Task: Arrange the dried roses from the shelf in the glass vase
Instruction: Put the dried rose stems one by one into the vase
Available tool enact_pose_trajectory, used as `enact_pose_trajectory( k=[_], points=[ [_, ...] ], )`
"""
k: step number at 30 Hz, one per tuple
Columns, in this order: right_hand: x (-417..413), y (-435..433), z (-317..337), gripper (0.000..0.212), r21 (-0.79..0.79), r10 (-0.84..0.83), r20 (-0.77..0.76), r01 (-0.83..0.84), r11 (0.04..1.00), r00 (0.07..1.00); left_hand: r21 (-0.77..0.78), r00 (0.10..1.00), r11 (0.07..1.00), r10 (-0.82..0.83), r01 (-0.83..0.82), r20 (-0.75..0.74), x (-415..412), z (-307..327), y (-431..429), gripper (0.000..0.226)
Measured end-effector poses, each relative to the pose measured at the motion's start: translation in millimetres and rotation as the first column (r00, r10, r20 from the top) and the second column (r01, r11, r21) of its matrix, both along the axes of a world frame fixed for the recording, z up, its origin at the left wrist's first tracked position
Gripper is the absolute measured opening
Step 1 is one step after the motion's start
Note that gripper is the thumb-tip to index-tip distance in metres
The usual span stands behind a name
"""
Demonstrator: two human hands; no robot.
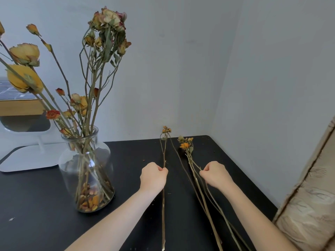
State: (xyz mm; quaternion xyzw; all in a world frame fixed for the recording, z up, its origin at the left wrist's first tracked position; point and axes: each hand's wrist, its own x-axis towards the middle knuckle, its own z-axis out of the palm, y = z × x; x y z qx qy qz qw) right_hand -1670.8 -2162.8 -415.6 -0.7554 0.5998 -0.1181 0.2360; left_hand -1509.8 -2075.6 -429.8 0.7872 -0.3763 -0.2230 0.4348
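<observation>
A clear glass vase [87,171] stands on the black table [41,205] at the left. It holds several dried roses [107,20] and loose petals at its bottom. My left hand [153,175] pinches the thin stem of one dried rose [164,153] that lies lengthwise on the table, its small orange head at the far end. My right hand [215,174] pinches a stem in a bundle of dried roses [186,145] that lies just to the right, heads pointing away from me.
A white stand with a flat base [27,158] sits at the table's back left. Grey walls meet in a corner behind the table. A beige padded surface [311,205] rises past the table's right edge. Small petal crumbs dot the tabletop.
</observation>
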Motion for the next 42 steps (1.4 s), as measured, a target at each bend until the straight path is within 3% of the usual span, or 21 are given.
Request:
enact_pose_trajectory(
  k=[7,11,14,18,22,28,35,42],
  points=[
    [1,0,-4,0.011,-0.013,-0.024,-0.055,0.023,1.000,0.998,-0.008,1.000,1.000,-0.008,0.008,0.016,6,-2,17,0.039],
    [14,3,-3,0.019,-0.134,0.035,0.083,-0.024,0.991,0.996,-0.020,0.999,0.999,-0.028,0.028,0.018,9,-1,25,0.033],
    [26,5,-3,0.027,-0.049,0.130,0.011,-0.129,0.990,0.991,-0.033,0.999,0.999,-0.036,0.037,0.025,9,3,27,0.028],
    [33,6,-8,0.020,0.002,0.143,-0.029,-0.143,0.990,0.989,-0.061,0.999,0.998,-0.029,0.030,0.031,9,7,27,0.029],
    [35,4,-1,0.032,-0.004,0.137,0.061,-0.137,0.991,0.989,-0.043,0.999,0.998,-0.045,0.046,0.005,13,4,27,0.030],
    [29,0,14,0.035,-0.028,0.121,0.240,-0.118,0.993,0.963,-0.068,0.999,0.996,-0.052,0.051,-0.013,16,0,31,0.018],
    [37,13,41,0.036,-0.106,0.135,0.394,-0.101,0.989,0.909,-0.270,0.986,0.955,-0.085,0.121,0.142,27,23,60,0.018],
    [57,43,70,0.032,-0.093,0.132,0.614,-0.094,0.991,0.779,-0.418,0.946,0.877,-0.110,0.236,0.304,34,49,122,0.014]
  ],
)
